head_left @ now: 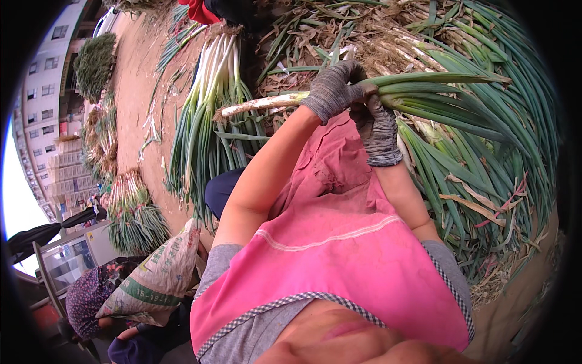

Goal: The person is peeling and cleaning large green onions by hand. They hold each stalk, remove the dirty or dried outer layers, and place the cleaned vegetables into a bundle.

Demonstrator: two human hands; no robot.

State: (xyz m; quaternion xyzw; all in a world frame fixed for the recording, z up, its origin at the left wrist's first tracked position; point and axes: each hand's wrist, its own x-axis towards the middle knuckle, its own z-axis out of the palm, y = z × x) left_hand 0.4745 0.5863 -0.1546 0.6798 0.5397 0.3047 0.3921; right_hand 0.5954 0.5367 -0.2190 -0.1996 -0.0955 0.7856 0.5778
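Note:
A long green onion (267, 103), white stalk with green leaves, is held level in front of me. My left hand (333, 91), in a grey knit glove, is closed around the stalk where white turns green. My right hand (379, 130), also in a grey glove, sits just beside and below it, its fingers pinching the onion's outer leaves at the base of the green part (436, 91). The root end points left, the leaves fan out to the right. My pink apron (339, 242) fills the lower middle.
A row of cleaned green onions (212, 115) lies on the dirt ground ahead. A large heap of leafy onions (485, 158) fills the right. Bundles (130, 212) and a printed woven sack (157, 273) lie at left, beside another person (88, 297).

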